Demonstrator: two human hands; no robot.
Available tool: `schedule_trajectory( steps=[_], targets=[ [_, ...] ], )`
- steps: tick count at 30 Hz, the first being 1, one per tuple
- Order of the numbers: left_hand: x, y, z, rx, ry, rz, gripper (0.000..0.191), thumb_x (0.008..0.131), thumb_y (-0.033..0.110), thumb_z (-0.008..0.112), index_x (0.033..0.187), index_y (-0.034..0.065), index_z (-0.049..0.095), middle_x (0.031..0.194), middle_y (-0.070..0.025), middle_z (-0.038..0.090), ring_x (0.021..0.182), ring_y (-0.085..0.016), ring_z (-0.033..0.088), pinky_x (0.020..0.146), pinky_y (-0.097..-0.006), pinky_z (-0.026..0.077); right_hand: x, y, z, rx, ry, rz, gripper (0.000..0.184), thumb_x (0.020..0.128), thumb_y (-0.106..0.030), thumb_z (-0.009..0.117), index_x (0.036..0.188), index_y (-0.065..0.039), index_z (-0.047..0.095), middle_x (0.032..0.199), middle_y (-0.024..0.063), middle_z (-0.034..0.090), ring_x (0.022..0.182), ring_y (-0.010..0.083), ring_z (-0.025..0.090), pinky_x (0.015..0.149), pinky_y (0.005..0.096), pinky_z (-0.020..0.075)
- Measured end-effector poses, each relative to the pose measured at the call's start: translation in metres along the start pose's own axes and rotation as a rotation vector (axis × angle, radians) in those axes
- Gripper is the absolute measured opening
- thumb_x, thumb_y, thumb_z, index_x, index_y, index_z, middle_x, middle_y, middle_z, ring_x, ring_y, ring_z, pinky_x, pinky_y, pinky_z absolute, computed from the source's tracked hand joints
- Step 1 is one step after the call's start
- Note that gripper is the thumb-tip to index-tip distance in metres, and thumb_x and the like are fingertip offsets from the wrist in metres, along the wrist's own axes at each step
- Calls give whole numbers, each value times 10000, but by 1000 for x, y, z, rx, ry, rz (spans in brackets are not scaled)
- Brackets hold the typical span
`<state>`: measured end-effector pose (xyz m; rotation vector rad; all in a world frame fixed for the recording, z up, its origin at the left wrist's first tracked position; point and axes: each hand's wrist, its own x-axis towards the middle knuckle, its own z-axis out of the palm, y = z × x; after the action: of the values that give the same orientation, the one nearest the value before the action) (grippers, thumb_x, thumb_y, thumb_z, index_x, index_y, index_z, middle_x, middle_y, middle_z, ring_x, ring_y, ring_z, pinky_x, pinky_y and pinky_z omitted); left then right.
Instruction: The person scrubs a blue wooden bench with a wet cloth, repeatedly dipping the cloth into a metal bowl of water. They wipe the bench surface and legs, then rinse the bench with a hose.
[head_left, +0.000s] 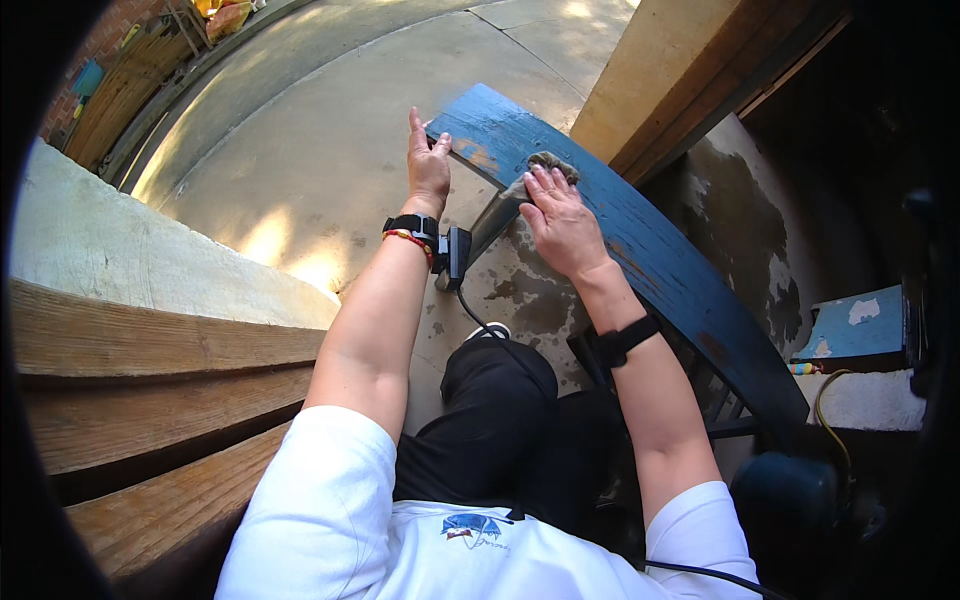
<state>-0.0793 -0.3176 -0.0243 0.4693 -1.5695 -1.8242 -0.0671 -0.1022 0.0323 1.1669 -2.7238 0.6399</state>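
A long wooden bench (637, 217), painted blue and worn to bare wood in places, stretches diagonally before me; its top looks wet near the far end. My right hand (559, 214) presses a crumpled grey-green cloth (553, 160) flat against the bench top near its front edge. At the far left corner of the bench, my left hand (430, 161) rests against the edge with thumb and fingers spread. A bench leg (491, 221) slants down between my forearms. Each wrist wears a black strap with a device.
Wooden door frame timbers (675, 82) rise beyond the bench. Stacked planks (165, 360) and a pale wall (150, 232) stand at left. Wet patches mark the concrete floor (536, 300). At right sit a blue box-like object (855, 322) and a dark blue motor-like cylinder (784, 484).
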Motion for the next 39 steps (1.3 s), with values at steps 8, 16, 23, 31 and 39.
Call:
schedule_trajectory(
  steps=[8,16,23,31,39],
  targets=[
    [7,-8,-3,38,5,75,568,787,17,501,1318,50,301,1224,-170,442,1096,-233,446,924,-308,358,106,-29,39,9,-84,-95,463,874,-386,409,1258,-130,432,1369,60,329,1277,244,274,1047,371,218],
    [-7,11,7,-195,50,-112,561,814,15,483,1332,35,268,1262,-145,400,1099,-206,431,930,-284,346,-107,57,-78,-116,65,283,431,860,-309,499,1215,-66,478,1290,120,426,1203,298,382,1000,379,285],
    [-4,3,9,-165,57,-54,495,811,38,493,1278,18,331,1255,-147,393,1104,-199,413,952,-276,321,-20,77,-32,-221,48,274,493,888,-336,421,1279,-37,387,1344,128,352,1258,293,295,1031,387,229],
    [-7,8,6,-122,41,-32,485,813,34,487,1275,25,336,1231,-133,407,1101,-200,414,933,-275,343,171,-7,52,-66,-117,21,504,903,-373,323,1309,-75,347,1389,105,279,1295,284,224,1063,401,162],
    [-9,-1,10,-177,59,-4,580,844,59,453,1359,45,186,1277,-124,378,1132,-205,401,959,-282,322,92,-20,20,95,-152,-204,403,904,-303,370,1246,-103,447,1343,61,368,1267,223,292,1048,365,215]
  ],
)
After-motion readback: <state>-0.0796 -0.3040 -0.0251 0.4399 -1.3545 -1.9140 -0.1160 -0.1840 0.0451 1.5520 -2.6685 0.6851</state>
